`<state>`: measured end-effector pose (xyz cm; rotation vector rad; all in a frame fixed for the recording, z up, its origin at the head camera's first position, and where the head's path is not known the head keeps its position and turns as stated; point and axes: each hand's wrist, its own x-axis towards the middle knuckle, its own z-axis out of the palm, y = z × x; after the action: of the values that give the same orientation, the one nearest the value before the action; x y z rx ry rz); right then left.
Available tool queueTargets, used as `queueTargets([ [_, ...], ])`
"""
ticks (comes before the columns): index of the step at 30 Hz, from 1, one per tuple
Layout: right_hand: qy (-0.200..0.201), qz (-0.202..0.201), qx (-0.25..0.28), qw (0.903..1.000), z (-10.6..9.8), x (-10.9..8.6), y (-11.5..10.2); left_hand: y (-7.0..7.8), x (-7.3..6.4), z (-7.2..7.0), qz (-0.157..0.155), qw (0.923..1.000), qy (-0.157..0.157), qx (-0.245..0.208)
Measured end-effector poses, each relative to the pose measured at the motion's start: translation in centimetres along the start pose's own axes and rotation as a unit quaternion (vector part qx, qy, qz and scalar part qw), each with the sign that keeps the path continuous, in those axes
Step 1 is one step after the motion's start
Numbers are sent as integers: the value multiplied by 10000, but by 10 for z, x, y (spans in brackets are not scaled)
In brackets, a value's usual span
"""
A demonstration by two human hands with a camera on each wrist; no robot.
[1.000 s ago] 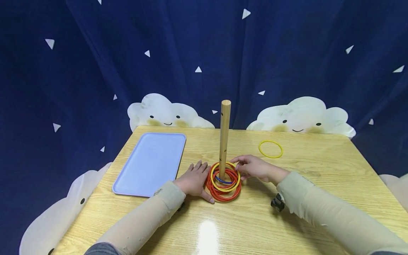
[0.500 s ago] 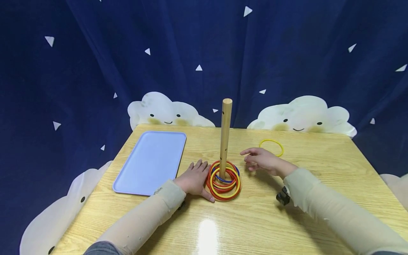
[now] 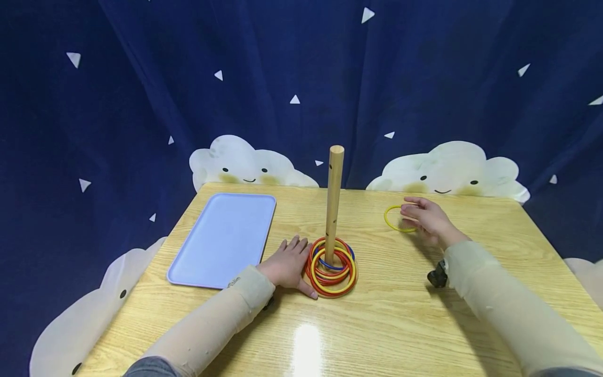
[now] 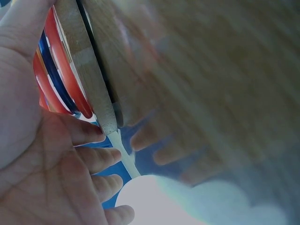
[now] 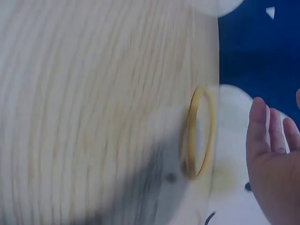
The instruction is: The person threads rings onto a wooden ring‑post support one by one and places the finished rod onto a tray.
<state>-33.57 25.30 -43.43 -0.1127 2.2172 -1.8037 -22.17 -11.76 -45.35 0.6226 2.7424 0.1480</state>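
Observation:
A wooden post stands upright on a round base, with several red, yellow and blue rings stacked loosely around its foot. My left hand rests against the left side of the base, fingers spread and thumb at the front. In the left wrist view the fingertips touch the edge of the wooden base, below red and blue rings. Over the back right of the table, my right hand hovers with loose fingers above a single yellow ring. The right wrist view shows that yellow ring lying flat, apart from the fingers.
A light blue tray lies on the left of the wooden table. Behind the table's back edge hangs a dark blue curtain with white triangles and cloud shapes.
My right hand has left the stacked rings and moved right and back to the lone yellow ring. The top yellow ring now lies lower on the pile. My left hand stays put.

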Motion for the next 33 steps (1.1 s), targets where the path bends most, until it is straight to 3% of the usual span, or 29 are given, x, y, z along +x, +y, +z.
queueTargets([
  [10,742,228,85,9969,-29,10,24,1,0,1,-10,10000,1,36],
  [21,1629,615,-170,9846,-28,17,44,1,-1,-1,-47,10000,-31,-11],
  [27,1548,1002,-153,9827,-26,22,47,1,-1,-2,-42,10000,-62,-13],
  [33,1083,1027,-1115,9825,-25,22,41,-1,0,-1,-45,10000,-23,-10],
])
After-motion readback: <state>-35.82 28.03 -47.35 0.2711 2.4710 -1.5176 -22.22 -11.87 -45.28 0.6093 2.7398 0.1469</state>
